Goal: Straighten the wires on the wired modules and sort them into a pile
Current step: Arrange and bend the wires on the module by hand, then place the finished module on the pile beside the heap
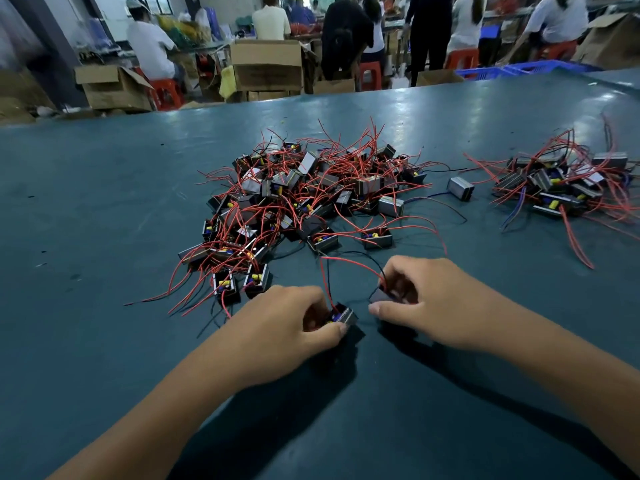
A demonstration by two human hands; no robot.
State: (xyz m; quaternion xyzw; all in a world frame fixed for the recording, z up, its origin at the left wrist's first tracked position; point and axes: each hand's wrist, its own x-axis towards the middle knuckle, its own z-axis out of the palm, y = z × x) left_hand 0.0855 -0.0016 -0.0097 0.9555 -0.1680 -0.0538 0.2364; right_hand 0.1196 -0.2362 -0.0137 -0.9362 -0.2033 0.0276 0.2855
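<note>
My left hand (287, 320) grips a small black wired module (343, 315) near the table's front, fingers curled round it. My right hand (422, 299) holds a second black module (381, 295) just to the right. Red and black wires (349, 261) arch up from both modules between my hands. A big tangled heap of modules with red wires (304, 195) lies just beyond my hands. A smaller pile of modules (561, 188) sits at the right, with red and blue wires trailing toward me.
The work surface is a dark teal table (104, 237). One loose module (460, 188) lies between the two piles. Beyond the far edge stand cardboard boxes (266, 64), red stools, a blue crate (540, 68) and several people at benches.
</note>
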